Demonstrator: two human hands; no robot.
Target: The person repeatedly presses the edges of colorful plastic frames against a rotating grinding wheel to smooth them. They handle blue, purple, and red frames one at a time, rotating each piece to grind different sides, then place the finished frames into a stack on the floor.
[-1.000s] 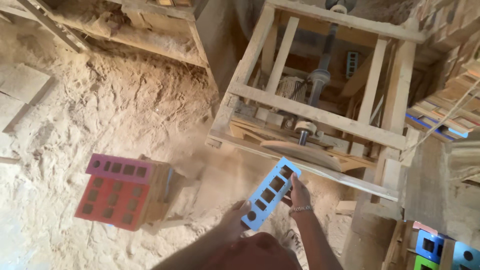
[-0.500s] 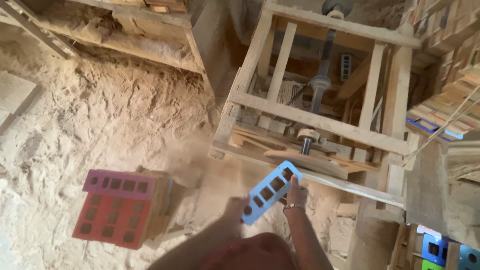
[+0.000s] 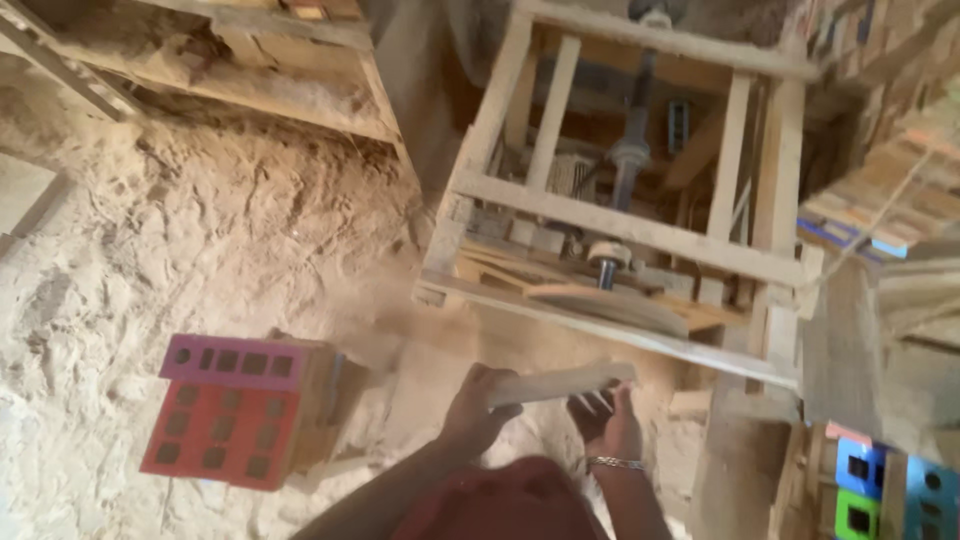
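Note:
Both hands hold one flat wooden panel (image 3: 560, 383) just in front of the wooden machine frame (image 3: 620, 230). The panel is turned edge-on, so its pale bare wood side shows and its slots are barely visible. My left hand (image 3: 478, 408) grips its left end. My right hand (image 3: 608, 422), with a metal bracelet at the wrist, holds its right end from below. The frame's round sanding disc (image 3: 615, 300) lies just beyond the panel.
A stack of painted panels with rows of holes, red face with a pink top (image 3: 232, 408), stands on the sawdust floor (image 3: 200, 240) to the left. Blue and green painted pieces (image 3: 868, 478) sit at the lower right. Wooden planks (image 3: 270, 70) run along the top left.
The panel showed its blue slotted face before; now it is tipped flat and edge-on, showing bare wood. Both hands stayed in front of the frame.

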